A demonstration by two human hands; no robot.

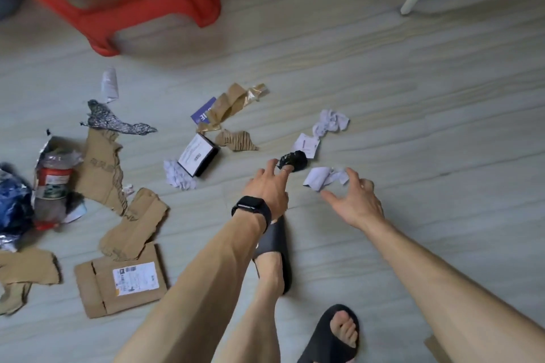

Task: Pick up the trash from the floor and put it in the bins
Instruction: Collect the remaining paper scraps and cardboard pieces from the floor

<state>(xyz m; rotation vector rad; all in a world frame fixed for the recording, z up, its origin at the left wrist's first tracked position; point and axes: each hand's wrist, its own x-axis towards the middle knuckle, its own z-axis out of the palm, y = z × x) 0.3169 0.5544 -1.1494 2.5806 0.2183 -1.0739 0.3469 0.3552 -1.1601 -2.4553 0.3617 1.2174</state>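
Both arms reach down toward the floor (413,97). Left hand (269,186), fingers extended, touches a black crumpled wrapper (295,160); right hand (355,200), fingers spread, hovers just beside a crumpled white paper (320,180).

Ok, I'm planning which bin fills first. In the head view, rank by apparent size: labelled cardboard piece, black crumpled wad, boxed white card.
1. Labelled cardboard piece, clearly largest, though nearest the camera.
2. Boxed white card.
3. Black crumpled wad, smallest.

Matt wood-grain floor (413,115); crumpled white paper (323,180), glossy black wrapper (295,160), torn rough cardboard (101,168).
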